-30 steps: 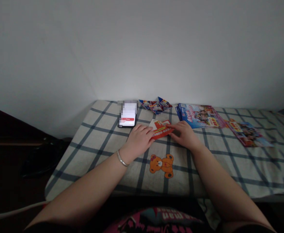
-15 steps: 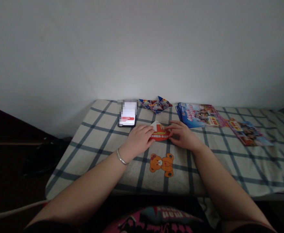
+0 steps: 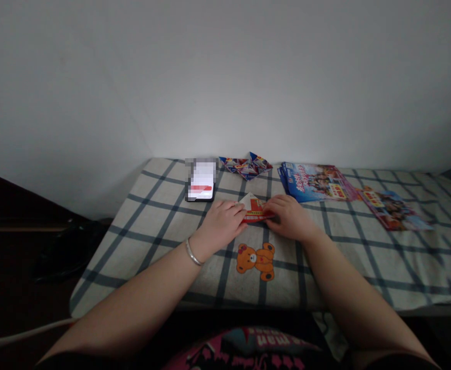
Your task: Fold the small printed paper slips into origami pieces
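Observation:
A red and white piece of folded paper (image 3: pixel 255 206) with printed characters lies on the checked cloth, its pointed tip facing the wall. My left hand (image 3: pixel 225 221) is closed on its left side, fingertips pressed on the paper. On the right side my right hand (image 3: pixel 287 216) has its fingers curled in and grips the paper's edge. The fingertips of both hands cover the paper's outer ends. A silver bangle (image 3: pixel 193 253) circles my left wrist.
A lit phone (image 3: pixel 202 180) lies beyond my left hand. Folded blue paper pieces (image 3: pixel 246 166) sit near the wall (image 3: pixel 225 77). Glossy leaflets (image 3: pixel 318 182) are stacked at the right, a single leaflet (image 3: pixel 397 208) beside them. An orange bear picture (image 3: pixel 255 261) marks the tablecloth (image 3: pixel 152 231).
My right hand's fingers have curled in from a looser, spread pose and now close on the paper's right edge. The paper's lower red part looks narrower. My left hand stays nearly still.

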A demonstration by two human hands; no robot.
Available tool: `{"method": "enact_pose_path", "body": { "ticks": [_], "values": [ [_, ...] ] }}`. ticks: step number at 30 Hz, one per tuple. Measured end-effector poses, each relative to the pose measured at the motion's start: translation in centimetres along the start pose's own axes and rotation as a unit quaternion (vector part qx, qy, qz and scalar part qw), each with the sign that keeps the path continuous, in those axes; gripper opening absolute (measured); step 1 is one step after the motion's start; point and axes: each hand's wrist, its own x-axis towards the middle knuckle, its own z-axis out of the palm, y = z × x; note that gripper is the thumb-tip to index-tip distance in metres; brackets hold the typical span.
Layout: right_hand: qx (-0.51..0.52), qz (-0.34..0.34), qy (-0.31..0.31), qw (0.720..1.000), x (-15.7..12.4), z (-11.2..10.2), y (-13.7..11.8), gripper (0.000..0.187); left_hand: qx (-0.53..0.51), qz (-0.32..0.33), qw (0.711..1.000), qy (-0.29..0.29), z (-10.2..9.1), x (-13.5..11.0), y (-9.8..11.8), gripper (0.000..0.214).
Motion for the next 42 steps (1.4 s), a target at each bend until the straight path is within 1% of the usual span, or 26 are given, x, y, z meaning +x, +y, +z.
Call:
{"method": "enact_pose_path", "body": {
  "ticks": [5, 9, 11, 16, 21, 25, 30, 34, 38, 42],
  "values": [
    [-0.029, 0.002, -0.014, 0.999, 0.3, 0.7, -0.9, 0.017, 0.000, 0.003, 1.000, 0.026, 0.3, 0.1, -0.1, 0.021],
    [-0.039, 0.007, -0.012, 0.999, 0.5, 1.0, -0.9, 0.016, 0.007, -0.023, 1.000, 0.017, 0.4, 0.3, -0.1, 0.014],
    [-0.038, 0.017, -0.006, 0.999, 0.6, 1.1, -0.9, 0.016, 0.014, -0.036, 0.999, 0.015, 0.4, 0.4, -0.2, 0.015],
    [-0.035, 0.057, 0.029, 0.997, 0.8, 1.5, -0.9, 0.017, 0.013, -0.060, 0.998, 0.031, 0.6, 0.4, -0.4, 0.016],
    [-0.048, 0.096, 0.062, 0.992, 1.3, 1.9, -1.3, 0.018, 0.015, -0.078, 0.996, 0.039, 0.8, 0.9, -0.7, 0.013],
    [-0.058, 0.102, 0.061, 0.991, 1.7, 1.9, -1.5, 0.019, 0.012, -0.075, 0.996, 0.050, 1.0, 1.1, -1.0, 0.012],
    [-0.059, 0.107, 0.059, 0.991, 1.9, 2.1, -1.3, 0.016, 0.001, -0.076, 0.995, 0.059, 1.3, 1.2, -1.3, 0.009],
    [-0.058, 0.121, 0.055, 0.989, 2.1, 2.3, -0.9, 0.016, 0.003, -0.082, 0.995, 0.057, 1.4, 1.3, -1.4, 0.009],
    [-0.050, 0.128, 0.059, 0.989, 2.3, 2.5, -0.8, 0.015, -0.007, -0.103, 0.994, 0.047, 1.4, 1.6, -1.6, 0.011],
    [-0.046, 0.138, 0.066, 0.987, 2.3, 2.7, -0.7, 0.012, -0.006, -0.103, 0.993, 0.051, 1.3, 1.8, -1.7, 0.012]
  ]
}}
